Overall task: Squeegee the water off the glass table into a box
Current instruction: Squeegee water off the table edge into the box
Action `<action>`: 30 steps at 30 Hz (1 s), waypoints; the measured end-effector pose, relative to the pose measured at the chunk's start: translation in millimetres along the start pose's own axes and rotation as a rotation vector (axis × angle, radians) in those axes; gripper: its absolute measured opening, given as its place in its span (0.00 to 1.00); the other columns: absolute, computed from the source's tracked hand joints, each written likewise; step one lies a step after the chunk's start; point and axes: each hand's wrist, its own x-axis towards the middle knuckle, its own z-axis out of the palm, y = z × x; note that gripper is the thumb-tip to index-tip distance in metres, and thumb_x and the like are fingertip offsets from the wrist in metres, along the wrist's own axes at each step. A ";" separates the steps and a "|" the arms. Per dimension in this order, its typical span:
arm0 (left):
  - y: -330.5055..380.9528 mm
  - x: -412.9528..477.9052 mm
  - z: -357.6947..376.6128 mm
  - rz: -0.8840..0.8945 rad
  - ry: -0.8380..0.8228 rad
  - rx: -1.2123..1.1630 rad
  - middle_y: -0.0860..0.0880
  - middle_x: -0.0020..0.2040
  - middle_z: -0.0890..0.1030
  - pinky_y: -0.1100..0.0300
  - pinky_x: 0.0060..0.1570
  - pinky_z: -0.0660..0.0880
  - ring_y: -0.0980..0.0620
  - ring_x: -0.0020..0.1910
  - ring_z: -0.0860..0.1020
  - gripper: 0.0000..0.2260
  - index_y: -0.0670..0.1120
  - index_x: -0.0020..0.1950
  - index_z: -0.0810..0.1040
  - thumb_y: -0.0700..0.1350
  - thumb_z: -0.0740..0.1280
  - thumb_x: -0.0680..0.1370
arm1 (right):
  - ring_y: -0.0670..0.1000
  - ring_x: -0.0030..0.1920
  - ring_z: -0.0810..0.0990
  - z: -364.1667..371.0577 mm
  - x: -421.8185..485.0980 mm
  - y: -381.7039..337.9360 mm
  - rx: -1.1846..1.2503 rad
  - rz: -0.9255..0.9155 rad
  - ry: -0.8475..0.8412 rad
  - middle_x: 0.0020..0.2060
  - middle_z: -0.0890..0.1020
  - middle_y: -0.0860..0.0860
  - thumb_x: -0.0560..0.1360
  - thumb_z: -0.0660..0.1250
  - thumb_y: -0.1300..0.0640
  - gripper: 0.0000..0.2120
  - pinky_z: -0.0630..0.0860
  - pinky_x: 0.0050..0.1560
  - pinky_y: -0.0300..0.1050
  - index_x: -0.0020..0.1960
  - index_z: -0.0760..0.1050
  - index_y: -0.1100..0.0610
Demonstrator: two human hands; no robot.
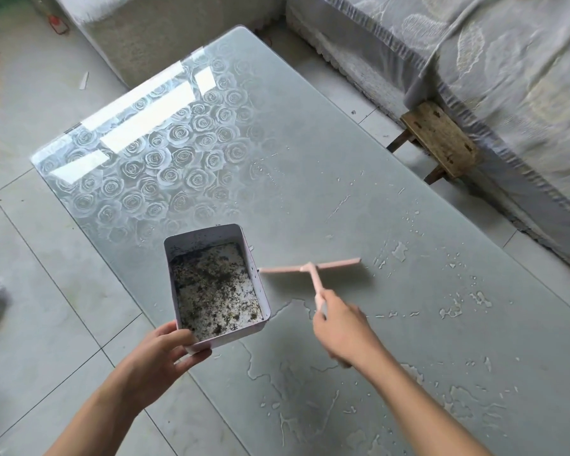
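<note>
Left hand [160, 352]: it grips the near corner of the box. The thumb lies on the rim and the other fingers curl under the bottom.
Box [259, 284]: a pale, open box with dark bits and dirty specks all over its bottom. It is at the left side of the table, in front of the person. I cannot tell if it rests on the glass.
Right hand [343, 327]: a bit blurry. Its fingers are curled tight round the thin handle of the squeegee.
Squeegee [310, 267]: pink and shaped like a T. Its long blade is down at the glass, and the left tip is just beside the right wall of the box.
Glass table [310, 153]: frosted glass with a rose pattern on the far left part.
Water [293, 373]: puddles and small drops on the near and right parts of the glass, close to the right hand.
Sofa [507, 77]: covered in grey cloth, on the far right.
Wooden stool [441, 139]: small, on the floor between the sofa and the table.
</note>
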 end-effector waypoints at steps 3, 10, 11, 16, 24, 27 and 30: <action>2.1 2.9 -2.3 0.004 0.000 -0.034 0.41 0.38 0.83 0.53 0.38 0.82 0.41 0.47 0.78 0.08 0.37 0.42 0.73 0.26 0.59 0.73 | 0.55 0.37 0.74 -11.7 -5.8 -0.3 0.035 -0.025 -0.041 0.45 0.79 0.54 0.75 0.54 0.57 0.19 0.72 0.28 0.38 0.65 0.70 0.49; 11.5 6.5 -21.2 0.011 -0.016 -0.077 0.39 0.42 0.83 0.55 0.36 0.82 0.42 0.47 0.78 0.09 0.37 0.46 0.75 0.27 0.59 0.73 | 0.54 0.34 0.72 -47.8 9.5 -23.6 -0.083 -0.201 0.023 0.43 0.80 0.55 0.75 0.57 0.53 0.17 0.69 0.31 0.39 0.63 0.69 0.46; 14.1 6.6 -25.0 0.017 -0.017 -0.082 0.40 0.41 0.83 0.55 0.37 0.82 0.42 0.46 0.78 0.08 0.36 0.45 0.74 0.26 0.59 0.73 | 0.56 0.36 0.74 -48.8 14.4 -29.8 -0.123 -0.210 0.024 0.46 0.80 0.56 0.75 0.57 0.53 0.16 0.69 0.34 0.41 0.62 0.69 0.48; 30.5 10.0 -47.7 0.054 0.010 -0.126 0.44 0.31 0.80 0.53 0.38 0.82 0.43 0.43 0.78 0.10 0.39 0.36 0.70 0.26 0.59 0.73 | 0.59 0.53 0.76 -35.7 30.7 -71.0 -0.221 -0.243 -0.030 0.56 0.78 0.57 0.77 0.57 0.52 0.17 0.73 0.48 0.46 0.65 0.67 0.50; 58.4 24.8 -98.8 0.057 -0.029 -0.162 0.37 0.47 0.79 0.54 0.39 0.82 0.41 0.49 0.78 0.08 0.35 0.47 0.73 0.25 0.59 0.73 | 0.59 0.58 0.74 -25.0 38.5 -133.6 -0.446 -0.227 -0.033 0.58 0.77 0.57 0.78 0.58 0.47 0.18 0.72 0.53 0.51 0.63 0.68 0.56; 87.4 39.7 -126.2 0.077 -0.054 -0.085 0.36 0.51 0.78 0.53 0.46 0.80 0.41 0.53 0.77 0.10 0.34 0.49 0.74 0.24 0.60 0.72 | 0.59 0.56 0.75 -26.5 59.4 -169.2 -0.423 -0.160 -0.004 0.56 0.78 0.58 0.77 0.59 0.46 0.17 0.72 0.51 0.50 0.60 0.70 0.56; 112.0 53.5 -149.2 0.086 -0.079 -0.029 0.41 0.45 0.80 0.56 0.42 0.82 0.47 0.47 0.79 0.13 0.38 0.51 0.75 0.25 0.59 0.73 | 0.60 0.56 0.75 -22.2 94.9 -207.5 -0.394 -0.125 0.001 0.56 0.78 0.59 0.77 0.61 0.47 0.16 0.72 0.52 0.49 0.59 0.70 0.57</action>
